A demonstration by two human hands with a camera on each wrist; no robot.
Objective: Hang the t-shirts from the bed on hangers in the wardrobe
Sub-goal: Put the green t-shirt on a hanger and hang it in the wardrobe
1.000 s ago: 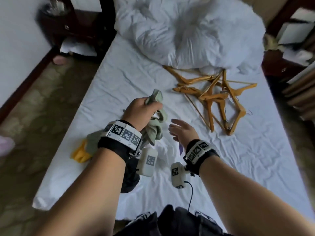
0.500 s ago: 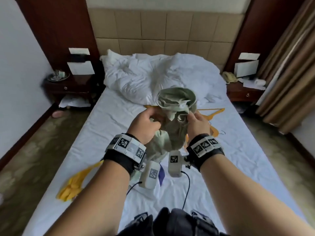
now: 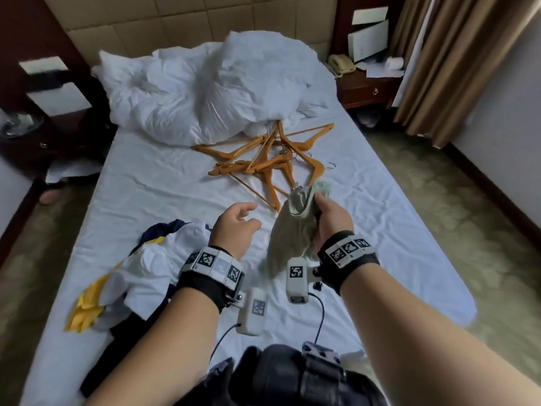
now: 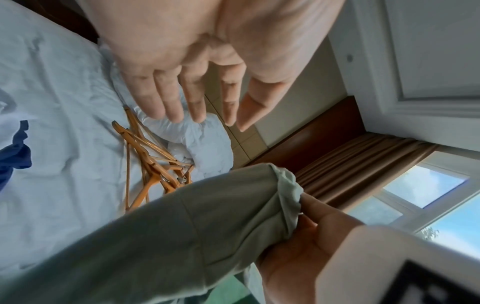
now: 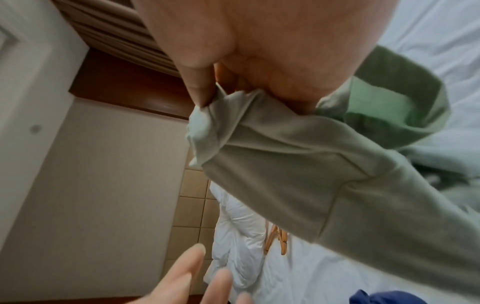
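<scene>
My right hand (image 3: 325,209) grips a bunched pale green t-shirt (image 3: 289,230) above the bed; the cloth hangs down beside my wrist. The right wrist view shows thumb and fingers pinching the green t-shirt (image 5: 298,164) by its gathered edge. My left hand (image 3: 240,221) hovers empty to the left of it, fingers loosely spread (image 4: 176,98). The green t-shirt (image 4: 182,226) fills the lower part of the left wrist view. Several wooden hangers (image 3: 263,162) lie tangled mid-bed, just beyond both hands. A heap of white, navy and yellow t-shirts (image 3: 131,273) lies at the near left of the bed.
A crumpled white duvet (image 3: 210,89) covers the head of the bed (image 3: 380,215). Dark nightstands stand on both sides, the right one (image 3: 366,86) with a phone and papers. Brown curtains (image 3: 456,60) hang at the right. Carpeted floor runs along both sides.
The green t-shirt, held by both hands in front of me half a second ago, is now in my right hand alone and lower. My left hand has let go and moved left.
</scene>
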